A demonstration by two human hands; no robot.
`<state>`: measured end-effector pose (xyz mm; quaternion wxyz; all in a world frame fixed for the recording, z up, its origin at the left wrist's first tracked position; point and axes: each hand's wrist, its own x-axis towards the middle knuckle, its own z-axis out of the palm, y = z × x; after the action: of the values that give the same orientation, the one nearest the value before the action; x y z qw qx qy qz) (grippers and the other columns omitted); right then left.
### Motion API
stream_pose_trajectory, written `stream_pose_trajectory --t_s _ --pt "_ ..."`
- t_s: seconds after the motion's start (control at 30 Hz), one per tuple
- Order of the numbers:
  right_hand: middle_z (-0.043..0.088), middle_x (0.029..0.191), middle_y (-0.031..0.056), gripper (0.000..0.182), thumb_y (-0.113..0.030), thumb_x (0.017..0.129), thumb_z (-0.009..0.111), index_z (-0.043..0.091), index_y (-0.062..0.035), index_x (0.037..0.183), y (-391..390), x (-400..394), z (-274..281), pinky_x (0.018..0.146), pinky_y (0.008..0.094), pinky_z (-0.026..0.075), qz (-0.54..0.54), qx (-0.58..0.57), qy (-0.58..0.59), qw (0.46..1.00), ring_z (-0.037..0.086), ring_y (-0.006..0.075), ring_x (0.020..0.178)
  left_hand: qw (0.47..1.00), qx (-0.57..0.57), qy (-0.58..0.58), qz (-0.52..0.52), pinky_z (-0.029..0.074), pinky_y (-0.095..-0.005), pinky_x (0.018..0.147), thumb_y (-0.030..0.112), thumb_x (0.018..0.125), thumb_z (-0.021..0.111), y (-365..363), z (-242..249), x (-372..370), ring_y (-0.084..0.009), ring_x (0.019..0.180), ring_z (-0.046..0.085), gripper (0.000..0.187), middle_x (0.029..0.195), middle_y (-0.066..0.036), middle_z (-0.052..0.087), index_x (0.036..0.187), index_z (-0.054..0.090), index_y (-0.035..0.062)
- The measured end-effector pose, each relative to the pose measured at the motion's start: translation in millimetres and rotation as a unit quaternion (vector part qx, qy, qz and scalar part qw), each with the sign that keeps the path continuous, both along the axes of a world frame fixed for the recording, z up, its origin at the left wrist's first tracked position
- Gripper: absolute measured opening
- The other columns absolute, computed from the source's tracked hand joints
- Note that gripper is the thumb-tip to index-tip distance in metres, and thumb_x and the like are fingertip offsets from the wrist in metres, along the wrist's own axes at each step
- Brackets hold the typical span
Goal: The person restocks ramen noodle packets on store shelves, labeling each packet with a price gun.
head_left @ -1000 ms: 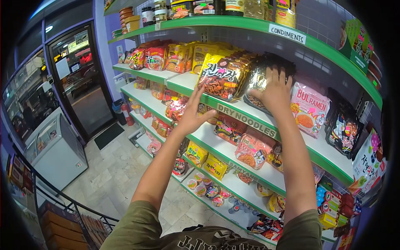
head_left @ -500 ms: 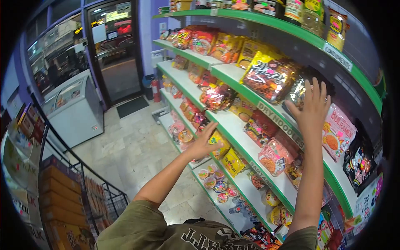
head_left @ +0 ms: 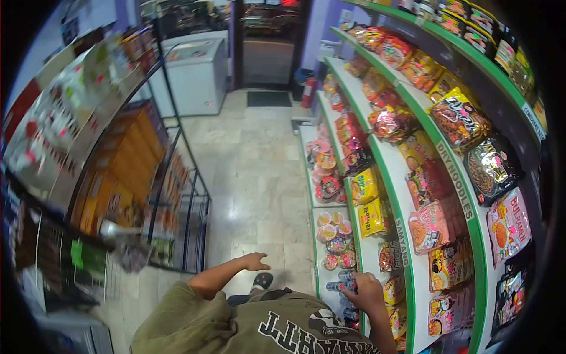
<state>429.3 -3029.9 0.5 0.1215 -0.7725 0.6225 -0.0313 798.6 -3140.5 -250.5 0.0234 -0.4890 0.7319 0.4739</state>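
Left hand (head_left: 254, 261) hung loosely open, empty; right hand (head_left: 367, 292) half-curled, couldn't tell on what, by small blue-grey cylindrical plastic-looking bottles (head_left: 335, 286), low near right. Tucked elbows seemed smart.

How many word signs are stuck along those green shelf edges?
3, running from higher to lower on the shelf edges: the CONDIMENTS sign, then the DRY NOODLES sign, then the SAMYANG sign. Others may be hidden or out of view.
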Motion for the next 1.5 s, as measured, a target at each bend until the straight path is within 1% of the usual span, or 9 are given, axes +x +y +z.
stream_pose_trajectory --t_s 0.13,0.3,0.6,0.77,0.87,1.1,1.27,1.4,1.5 --pt "0.061 0.108 0.0144 0.054 -0.039 0.072 0.072 0.059 -0.0041 0.111 31 -3 -28 0.086 0.0423 0.044 0.105 0.033 -0.001 0.994 0.054 0.0321 0.104 0.988 0.051 -0.047 0.136 0.040 -0.0405 0.100 0.058 0.075 0.063 133 -33 42 -0.0377 0.119 0.050 0.086 0.127 -0.026 0.052 0.134 0.042 -0.0016" --pt "0.060 0.113 0.0160 0.055 -0.042 0.076 0.067 0.057 -0.0047 0.116 55 43 -59 0.090 0.0431 0.044 0.230 0.091 0.034 0.968 0.054 0.0329 0.108 0.980 0.113 -0.128 0.102 0.039 -0.0406 0.100 0.059 0.077 0.060 304 -48 87 -0.0375 0.119 0.050 0.082 0.129 -0.024 0.051 0.133 0.045 -0.0004" --pt "0.060 0.106 0.0128 0.051 -0.041 0.077 0.066 0.055 -0.0065 0.113 103 228 -32 0.087 0.0455 0.044 0.469 0.063 0.119 0.873 0.055 0.0311 0.104 0.901 0.076 -0.099 0.415 0.043 -0.0410 0.096 0.051 0.075 0.065 511 2 169 -0.0357 0.114 0.054 0.076 0.124 -0.023 0.055 0.131 0.048 0.0019" --pt "0.058 0.116 0.0161 0.056 -0.041 0.077 0.066 0.054 -0.0054 0.118 183 350 -39 0.090 0.0450 0.043 0.551 0.039 0.073 0.830 0.053 0.0308 0.111 0.882 0.017 -0.099 0.460 0.039 -0.0414 0.101 0.053 0.079 0.062 659 -44 226 -0.0364 0.120 0.048 0.076 0.131 -0.023 0.050 0.134 0.045 0.0032" --pt "0.057 0.119 0.0177 0.059 -0.042 0.077 0.068 0.054 -0.0041 0.121 244 431 -55 0.093 0.0430 0.042 0.634 0.072 0.102 0.764 0.052 0.0325 0.112 0.826 0.038 -0.084 0.556 0.038 -0.0421 0.102 0.055 0.081 0.059 744 3 252 -0.0360 0.120 0.048 0.076 0.130 -0.023 0.050 0.132 0.045 0.0012" --pt "0.058 0.120 0.0195 0.064 -0.041 0.074 0.071 0.054 -0.0017 0.121 397 623 -47 0.097 0.0411 0.041 0.782 0.060 0.091 0.613 0.052 0.0356 0.114 0.539 0.089 -0.043 0.837 0.040 -0.0414 0.099 0.053 0.081 0.056 921 98 308 -0.0357 0.117 0.051 0.072 0.127 -0.024 0.053 0.127 0.049 -0.0022" --pt "0.057 0.120 0.0194 0.062 -0.040 0.075 0.070 0.053 -0.0019 0.122 498 745 -39 0.093 0.0416 0.043 0.865 0.043 0.121 0.486 0.053 0.0354 0.111 0.649 0.160 -0.143 0.730 0.043 -0.0447 0.095 0.053 0.078 0.062 949 100 461 -0.0333 0.115 0.054 0.069 0.125 -0.020 0.056 0.125 0.054 0.0030" --pt "0.058 0.119 0.0195 0.062 -0.039 0.075 0.070 0.053 -0.0017 0.121 583 851 -36 0.093 0.0413 0.043 0.909 0.054 0.090 0.403 0.053 0.0351 0.111 0.501 -0.136 -0.261 0.814 0.047 -0.0433 0.089 0.043 0.077 0.062 961 264 584 -0.0327 0.107 0.058 0.052 0.115 -0.016 0.061 0.116 0.059 0.0074" --pt "0.058 0.118 0.0191 0.061 -0.039 0.076 0.070 0.053 -0.0018 0.121 653 944 -48 0.092 0.0419 0.043 0.940 0.065 0.076 0.327 0.053 0.0347 0.110 0.389 -0.261 -0.284 0.837 0.049 -0.0436 0.084 0.039 0.076 0.062 1019 296 672 -0.0324 0.102 0.060 0.046 0.108 -0.015 0.063 0.110 0.060 0.0085"
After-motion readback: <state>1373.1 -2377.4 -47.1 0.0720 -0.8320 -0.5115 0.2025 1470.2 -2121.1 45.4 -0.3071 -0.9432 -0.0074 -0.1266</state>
